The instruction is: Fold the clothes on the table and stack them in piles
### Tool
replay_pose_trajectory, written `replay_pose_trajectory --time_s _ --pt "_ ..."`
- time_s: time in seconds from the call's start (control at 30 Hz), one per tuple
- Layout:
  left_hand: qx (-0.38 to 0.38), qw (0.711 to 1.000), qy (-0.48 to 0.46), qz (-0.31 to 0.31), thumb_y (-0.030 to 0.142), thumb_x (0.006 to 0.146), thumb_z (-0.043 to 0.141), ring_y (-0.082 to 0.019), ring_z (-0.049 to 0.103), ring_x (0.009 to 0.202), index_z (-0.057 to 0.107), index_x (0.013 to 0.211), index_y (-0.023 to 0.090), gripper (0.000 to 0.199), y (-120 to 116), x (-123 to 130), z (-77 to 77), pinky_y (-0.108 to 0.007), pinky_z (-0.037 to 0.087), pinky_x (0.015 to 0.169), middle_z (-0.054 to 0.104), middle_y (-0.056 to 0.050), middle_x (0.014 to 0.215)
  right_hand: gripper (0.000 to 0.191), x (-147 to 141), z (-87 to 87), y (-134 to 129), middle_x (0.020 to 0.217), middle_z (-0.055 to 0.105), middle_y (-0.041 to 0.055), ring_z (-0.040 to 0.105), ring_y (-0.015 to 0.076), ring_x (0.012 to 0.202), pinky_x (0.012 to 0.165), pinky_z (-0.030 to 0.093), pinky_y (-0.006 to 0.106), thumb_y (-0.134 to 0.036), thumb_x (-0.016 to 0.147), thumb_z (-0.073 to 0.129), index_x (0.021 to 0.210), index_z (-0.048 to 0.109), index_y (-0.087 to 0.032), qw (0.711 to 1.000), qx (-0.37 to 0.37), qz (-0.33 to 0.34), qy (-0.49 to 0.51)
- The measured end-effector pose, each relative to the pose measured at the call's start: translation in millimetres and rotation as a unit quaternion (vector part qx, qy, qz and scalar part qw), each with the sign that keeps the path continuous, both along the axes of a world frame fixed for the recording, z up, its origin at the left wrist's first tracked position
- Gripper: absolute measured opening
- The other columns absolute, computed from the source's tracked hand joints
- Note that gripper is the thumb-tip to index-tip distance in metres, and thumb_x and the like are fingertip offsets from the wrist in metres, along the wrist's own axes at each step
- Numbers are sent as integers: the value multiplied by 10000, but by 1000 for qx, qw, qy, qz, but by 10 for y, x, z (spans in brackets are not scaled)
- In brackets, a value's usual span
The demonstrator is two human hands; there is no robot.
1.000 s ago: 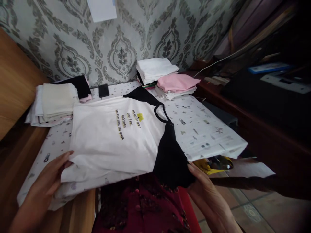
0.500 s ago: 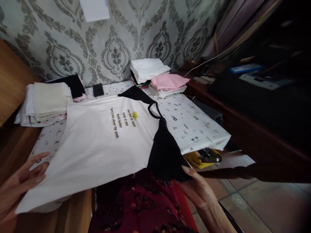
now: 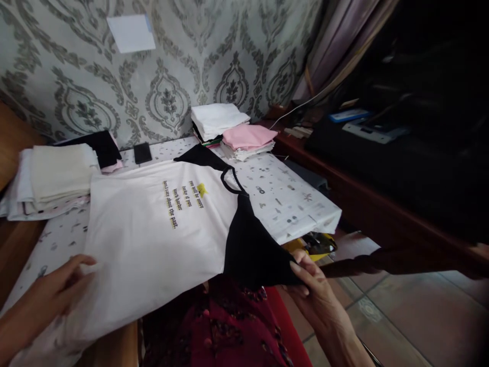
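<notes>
A white T-shirt [image 3: 153,255] with black sleeves, a black collar and printed lettering is spread flat across the table, its collar to the right. My right hand [image 3: 313,290] pinches the cuff of the near black sleeve between thumb and fingers and holds it out over the table's front edge. Over the lower part of the shirt, near the hem, is my left hand [image 3: 64,290]. It is somewhat blurred, with its fingers apart and nothing visibly gripped. The shirt's near side hangs by my lap.
Folded cream and white clothes [image 3: 57,173] stand at the left, with black folded cloth [image 3: 101,148] behind. A dark phone-like object [image 3: 142,153] lies by the wall. Farther back are a white folded stack [image 3: 219,120] and a pink-topped stack [image 3: 250,137]. Dark furniture [image 3: 382,188] borders the right.
My left hand has moved right and inward over the shirt's lower part. My right hand still grips the sleeve, now pulled a little tauter. The whole view has shifted slightly.
</notes>
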State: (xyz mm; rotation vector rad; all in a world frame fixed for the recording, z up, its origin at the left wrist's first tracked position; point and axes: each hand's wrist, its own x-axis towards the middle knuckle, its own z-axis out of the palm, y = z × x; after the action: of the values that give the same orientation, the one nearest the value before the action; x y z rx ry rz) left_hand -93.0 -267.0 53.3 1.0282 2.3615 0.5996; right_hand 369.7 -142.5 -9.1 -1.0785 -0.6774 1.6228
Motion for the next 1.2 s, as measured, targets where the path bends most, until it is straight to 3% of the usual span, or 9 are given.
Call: replay_pose_trajectory --time_s 0.13,0.3,0.43,0.53,0.63,0.77,0.9,1.0,1.2 --pt "22 963 41 -266 606 796 514 -204 607 639 652 1020 298 406 892 628 331 -289 470 618 655 0 746 360 -10 162 -10 647 499 -69 270 10 417 376 219 154 -352 622 879 787 588 -219 993 54 -44 -98" --pt "129 846 97 -508 336 911 421 -181 656 859 646 1111 199 331 2330 1619 487 -288 479 754 722 -78 1003 365 23 239 -33 616 560 -38 334 32 404 376 233 172 -432 625 863 859 675 -224 981 68 -54 -174" --pt "134 795 206 -554 233 864 134 -144 626 1063 631 886 86 518 3241 2120 306 -276 442 799 673 -80 1190 377 49 251 -80 618 612 -20 396 69 420 379 315 194 -454 641 841 925 722 -236 977 57 -68 -193" --pt "78 799 219 -554 202 823 251 -168 662 992 605 798 85 374 3675 2324 147 -268 451 758 693 -89 1144 384 80 217 -93 644 644 -2 552 134 526 476 464 231 -471 676 814 967 734 -233 975 62 -70 -201" --pt "24 807 201 -555 94 687 526 -194 695 815 589 718 156 94 3940 2415 56 -250 473 684 749 -76 901 387 146 158 -74 799 717 48 676 216 758 642 560 281 -479 730 767 1013 737 -217 967 82 -55 -235" --pt "-3 826 132 -548 29 634 570 -157 618 526 539 689 193 176 4067 2400 40 -231 459 553 625 22 579 380 280 88 -37 1015 741 91 702 239 904 747 588 301 -474 827 668 1092 726 -207 940 132 -34 -314" --pt "87 865 50 -491 85 825 399 -120 603 513 482 920 224 187 4038 2377 -19 -210 464 519 608 36 677 371 380 -33 -18 1046 746 91 714 241 952 839 590 307 -455 829 678 1116 726 -224 908 204 -87 -355" --pt "147 883 9 -445 103 867 332 -123 623 560 438 953 227 185 4005 2396 -171 -229 495 547 610 24 727 405 383 -205 -1 1083 743 85 711 243 994 885 577 314 -440 819 693 1163 703 -228 899 191 -140 -369" --pt "192 876 -38 -440 129 832 465 -148 662 744 499 930 211 132 3951 2376 -373 -281 535 723 660 -5 798 505 342 -501 38 1048 754 101 715 275 964 830 587 359 -493 742 752 1145 696 -195 952 64 -144 -262"
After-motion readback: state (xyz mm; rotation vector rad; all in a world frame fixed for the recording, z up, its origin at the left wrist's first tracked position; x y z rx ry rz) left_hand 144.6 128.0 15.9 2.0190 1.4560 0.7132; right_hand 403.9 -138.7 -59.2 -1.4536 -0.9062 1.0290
